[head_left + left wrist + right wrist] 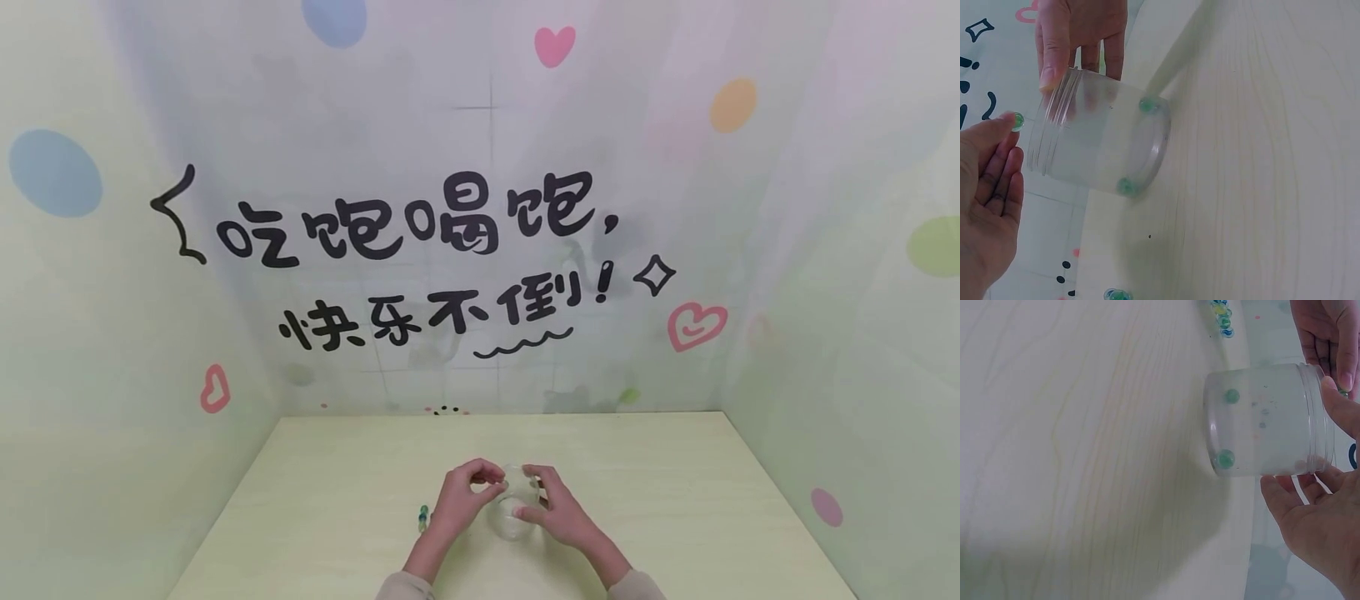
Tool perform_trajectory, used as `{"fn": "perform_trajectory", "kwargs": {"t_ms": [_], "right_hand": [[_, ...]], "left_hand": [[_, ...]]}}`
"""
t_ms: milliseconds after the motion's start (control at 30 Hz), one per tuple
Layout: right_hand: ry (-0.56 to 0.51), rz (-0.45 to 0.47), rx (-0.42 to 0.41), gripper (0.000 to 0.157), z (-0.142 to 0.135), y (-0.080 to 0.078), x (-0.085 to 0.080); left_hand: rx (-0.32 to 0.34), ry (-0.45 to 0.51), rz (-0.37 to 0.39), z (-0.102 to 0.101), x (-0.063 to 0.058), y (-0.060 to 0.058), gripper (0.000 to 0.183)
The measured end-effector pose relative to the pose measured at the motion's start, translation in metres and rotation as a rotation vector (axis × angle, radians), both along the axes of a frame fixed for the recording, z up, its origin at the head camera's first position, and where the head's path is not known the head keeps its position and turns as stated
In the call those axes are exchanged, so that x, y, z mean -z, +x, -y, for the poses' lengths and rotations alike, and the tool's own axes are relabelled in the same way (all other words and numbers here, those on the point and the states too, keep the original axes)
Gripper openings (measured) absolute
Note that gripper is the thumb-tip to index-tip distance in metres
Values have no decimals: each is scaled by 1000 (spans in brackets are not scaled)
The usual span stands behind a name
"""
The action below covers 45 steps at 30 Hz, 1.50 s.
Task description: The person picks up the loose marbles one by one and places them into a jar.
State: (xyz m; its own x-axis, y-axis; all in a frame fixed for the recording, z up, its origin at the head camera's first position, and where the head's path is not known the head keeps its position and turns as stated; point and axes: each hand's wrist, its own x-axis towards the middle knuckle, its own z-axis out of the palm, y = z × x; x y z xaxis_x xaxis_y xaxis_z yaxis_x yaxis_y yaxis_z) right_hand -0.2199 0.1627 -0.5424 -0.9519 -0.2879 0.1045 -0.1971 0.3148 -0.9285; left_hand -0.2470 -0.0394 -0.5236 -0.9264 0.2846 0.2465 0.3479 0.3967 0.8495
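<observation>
My right hand (558, 510) grips a clear plastic jar (1100, 140) near its threaded mouth, thumb on one side and fingers on the other. A green glass marble (1018, 121) is pinched between the thumb and fingertips of my left hand (461, 500), just outside the jar's open mouth. Two green marbles, one (1232, 396) and another (1225, 459), lie apart at the jar's bottom. The left hand's fingers partly hide the pinched marble in the right wrist view.
A short row of blue, green and yellowish marbles (423, 518) lies on the pale wooden table (337, 475), left of my left hand. Behind the table's far edge stands a white printed backdrop (420, 375), with side panels left and right.
</observation>
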Motion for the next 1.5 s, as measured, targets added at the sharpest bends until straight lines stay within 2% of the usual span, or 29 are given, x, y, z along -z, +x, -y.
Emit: {"fn": "perform_trajectory", "kwargs": {"t_ms": [300, 467, 600, 867, 1100, 1500], "right_hand": [[10, -5, -17, 68, 3, 1, -2], [46, -27, 0, 69, 1, -1, 1], [45, -27, 0, 68, 0, 0, 3], [15, -20, -4, 65, 1, 0, 2], [31, -25, -1, 66, 2, -4, 2], [46, -15, 10, 67, 1, -1, 2]], "left_hand": [[-20, -122, -95, -8, -5, 4, 12], [-9, -114, -83, -15, -7, 5, 11], [-24, -110, -77, -14, -8, 6, 11], [-72, -64, -99, 4, -10, 7, 10], [-124, -32, -106, 24, -10, 8, 9], [-243, -26, 4, 59, -1, 13, 8]]}}
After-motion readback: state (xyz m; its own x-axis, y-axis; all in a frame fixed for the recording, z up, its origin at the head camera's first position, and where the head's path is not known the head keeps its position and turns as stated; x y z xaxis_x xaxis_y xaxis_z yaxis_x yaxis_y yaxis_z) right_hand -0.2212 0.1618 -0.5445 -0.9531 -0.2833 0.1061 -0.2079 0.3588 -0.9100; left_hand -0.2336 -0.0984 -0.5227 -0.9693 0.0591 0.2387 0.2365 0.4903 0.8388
